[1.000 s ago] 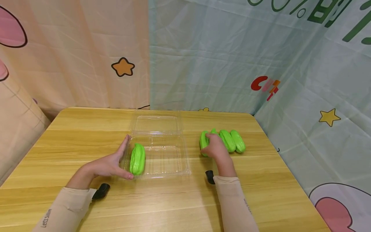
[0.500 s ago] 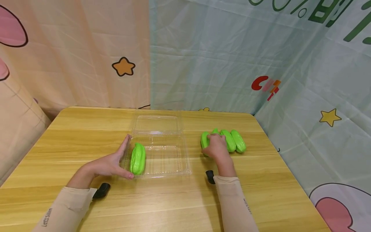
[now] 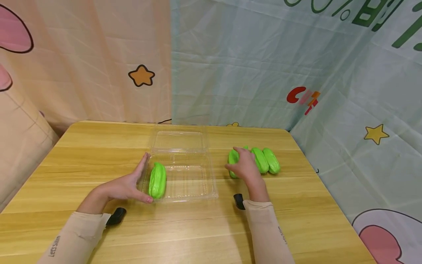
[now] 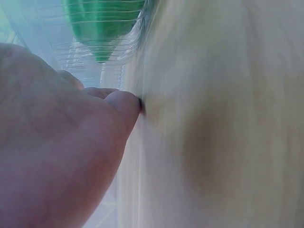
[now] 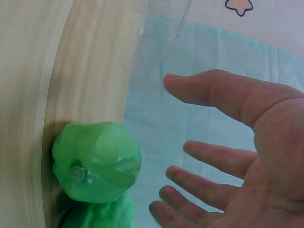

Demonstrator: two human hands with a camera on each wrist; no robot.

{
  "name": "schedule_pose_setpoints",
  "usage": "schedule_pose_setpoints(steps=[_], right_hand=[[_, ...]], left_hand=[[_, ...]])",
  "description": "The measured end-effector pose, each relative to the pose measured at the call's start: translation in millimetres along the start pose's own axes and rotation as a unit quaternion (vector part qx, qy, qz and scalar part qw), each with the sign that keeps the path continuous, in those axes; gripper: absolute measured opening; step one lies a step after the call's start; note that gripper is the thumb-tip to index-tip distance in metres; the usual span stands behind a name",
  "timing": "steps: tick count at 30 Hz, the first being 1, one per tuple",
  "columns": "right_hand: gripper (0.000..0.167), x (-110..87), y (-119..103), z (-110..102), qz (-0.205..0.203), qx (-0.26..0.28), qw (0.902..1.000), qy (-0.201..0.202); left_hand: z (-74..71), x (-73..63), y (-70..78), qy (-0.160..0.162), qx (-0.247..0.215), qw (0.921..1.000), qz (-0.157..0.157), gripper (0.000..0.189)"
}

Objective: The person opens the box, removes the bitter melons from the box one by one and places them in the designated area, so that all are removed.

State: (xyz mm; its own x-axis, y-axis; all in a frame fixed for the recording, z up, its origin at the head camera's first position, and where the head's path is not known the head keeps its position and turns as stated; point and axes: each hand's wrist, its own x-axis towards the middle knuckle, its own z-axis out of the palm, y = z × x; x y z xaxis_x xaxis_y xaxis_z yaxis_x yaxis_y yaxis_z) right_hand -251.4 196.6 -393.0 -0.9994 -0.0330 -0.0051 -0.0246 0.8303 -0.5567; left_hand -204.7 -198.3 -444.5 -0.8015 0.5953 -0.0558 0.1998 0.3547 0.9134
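Observation:
A clear plastic clamshell box (image 3: 191, 189) stands on the table, its lid (image 3: 179, 140) folded back. One long green ridged vegetable (image 3: 157, 181) lies along the box's left side; its tip shows through the wall in the left wrist view. Fingers spread, my left hand (image 3: 123, 187) rests against the box's left edge, thumb at the near corner. On the right, my right hand (image 3: 246, 167) hovers over a row of similar green vegetables, nearest the leftmost one (image 3: 233, 157). In the right wrist view its fingers are spread and apart from the vegetable (image 5: 97, 161). The hand partly hides another.
Two more green vegetables (image 3: 259, 160) lie side by side at the row's right end. The wooden table (image 3: 184, 234) meets a printed cloth backdrop (image 3: 230, 73) behind and to the right. Black wrist-camera parts (image 3: 116, 216) stick out beside each wrist.
My right thumb and fingers have spread wider and come off the leftmost vegetable in the row, which stays in about the same place. My left hand and the box hold still.

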Motion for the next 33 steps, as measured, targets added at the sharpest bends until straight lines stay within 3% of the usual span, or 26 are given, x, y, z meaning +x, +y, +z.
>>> schedule_pose_setpoints(steps=[6,14,25,29,33], right_hand=[[0.075,-0.7,-4,0,-0.017,0.043,0.9989,0.002],[0.074,-3.4,-12,4,-0.048,0.118,0.9916,-0.025],[0.076,-7.3,-26,14,-0.082,0.242,0.9644,-0.069],[0.078,-9.4,-32,22,-0.099,0.255,0.9581,-0.086],[0.081,-11.8,-39,29,-0.106,0.248,0.9581,-0.097]], left_hand=[[-0.4,-0.5,1.2,-0.001,0.003,1.0000,-0.005,0.146],[-2.6,-1.8,1.8,0.001,0.001,0.9999,-0.012,0.147],[-5.8,-4.6,5.0,0.002,0.007,0.9999,-0.013,0.147],[-6.0,-5.2,4.6,0.001,0.009,0.9999,-0.013,0.147],[-5.9,-4.8,3.4,0.002,0.007,0.9999,-0.011,0.148]])
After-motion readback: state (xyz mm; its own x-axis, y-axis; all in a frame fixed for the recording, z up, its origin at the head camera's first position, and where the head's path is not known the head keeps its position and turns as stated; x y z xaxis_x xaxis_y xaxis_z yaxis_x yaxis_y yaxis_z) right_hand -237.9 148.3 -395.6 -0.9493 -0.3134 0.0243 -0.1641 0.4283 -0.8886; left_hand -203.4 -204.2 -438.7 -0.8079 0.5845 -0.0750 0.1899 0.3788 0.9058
